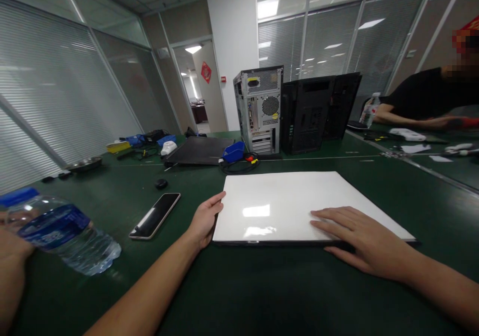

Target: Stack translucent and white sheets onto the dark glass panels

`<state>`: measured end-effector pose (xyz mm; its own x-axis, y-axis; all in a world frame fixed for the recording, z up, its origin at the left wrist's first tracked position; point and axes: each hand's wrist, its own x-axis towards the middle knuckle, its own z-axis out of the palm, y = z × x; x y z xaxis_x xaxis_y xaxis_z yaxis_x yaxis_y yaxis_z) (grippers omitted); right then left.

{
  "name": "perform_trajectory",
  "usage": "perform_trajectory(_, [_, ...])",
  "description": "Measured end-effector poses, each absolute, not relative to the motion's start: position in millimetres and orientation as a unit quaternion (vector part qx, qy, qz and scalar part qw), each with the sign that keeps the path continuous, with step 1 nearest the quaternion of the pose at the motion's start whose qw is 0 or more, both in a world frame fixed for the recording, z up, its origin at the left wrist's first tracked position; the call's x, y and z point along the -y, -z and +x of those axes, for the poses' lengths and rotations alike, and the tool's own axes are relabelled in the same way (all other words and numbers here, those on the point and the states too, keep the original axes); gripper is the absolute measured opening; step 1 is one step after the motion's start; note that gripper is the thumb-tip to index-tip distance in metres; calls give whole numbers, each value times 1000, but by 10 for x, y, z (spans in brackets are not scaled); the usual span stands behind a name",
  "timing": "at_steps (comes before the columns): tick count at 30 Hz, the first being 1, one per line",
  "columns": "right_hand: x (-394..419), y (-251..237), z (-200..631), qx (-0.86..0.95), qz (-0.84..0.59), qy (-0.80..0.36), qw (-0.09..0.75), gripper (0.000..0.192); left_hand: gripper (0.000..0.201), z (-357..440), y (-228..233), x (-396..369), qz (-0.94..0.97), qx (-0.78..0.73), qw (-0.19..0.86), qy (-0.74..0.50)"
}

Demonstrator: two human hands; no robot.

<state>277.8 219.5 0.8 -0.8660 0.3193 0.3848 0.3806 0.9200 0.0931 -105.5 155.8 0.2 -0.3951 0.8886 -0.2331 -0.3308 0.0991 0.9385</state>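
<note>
A closed white laptop lies flat on the green table in front of me. My left hand touches its left edge, fingers curled against the side. My right hand rests palm down on the lid near the front right corner, fingers spread. Neither hand lifts the laptop.
A black phone lies left of the laptop. Another person's hand at far left holds a water bottle. Behind stand a grey computer tower, black cases, a blue bin and cables. A person in black sits at the right.
</note>
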Motion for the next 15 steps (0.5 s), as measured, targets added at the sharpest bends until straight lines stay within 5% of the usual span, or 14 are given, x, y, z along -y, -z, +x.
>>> perform_trajectory(6, [-2159,89,2780,941,-130,195,243,34,53,-850,-42,-1550,229,-542,516,-623])
perform_trajectory(15, [-2165,36,3000,906,-137,210,340,33,44,-905,13,-1546,262,-512,556,-600])
